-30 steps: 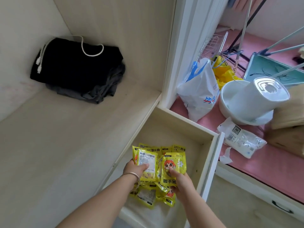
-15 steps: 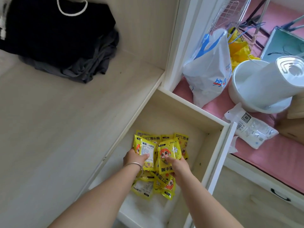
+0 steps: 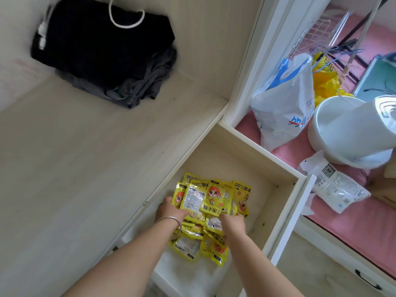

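Several yellow hand-warmer packets [image 3: 214, 198] lie heaped in an open light-wood drawer [image 3: 265, 159] below a wardrobe shelf. My left hand [image 3: 171, 211], with a silver bangle on its wrist, grips the left side of the heap, the thumb over one packet with a white label. On the right side of the heap, my right hand [image 3: 233, 224] holds a packet with a cartoon face. Both hands are inside the drawer. More packets lie under my wrists.
Folded black and grey clothes [image 3: 107, 52] sit at the back of the wooden shelf [image 3: 85, 168]. To the right, on a pink mat, stand a white plastic bag [image 3: 285, 108], a white basin with a white appliance [image 3: 353, 133] and a clear packet [image 3: 336, 187].
The view tilted down and then back up a little. Both hands stayed on the packets and pushed them a little deeper into the drawer.
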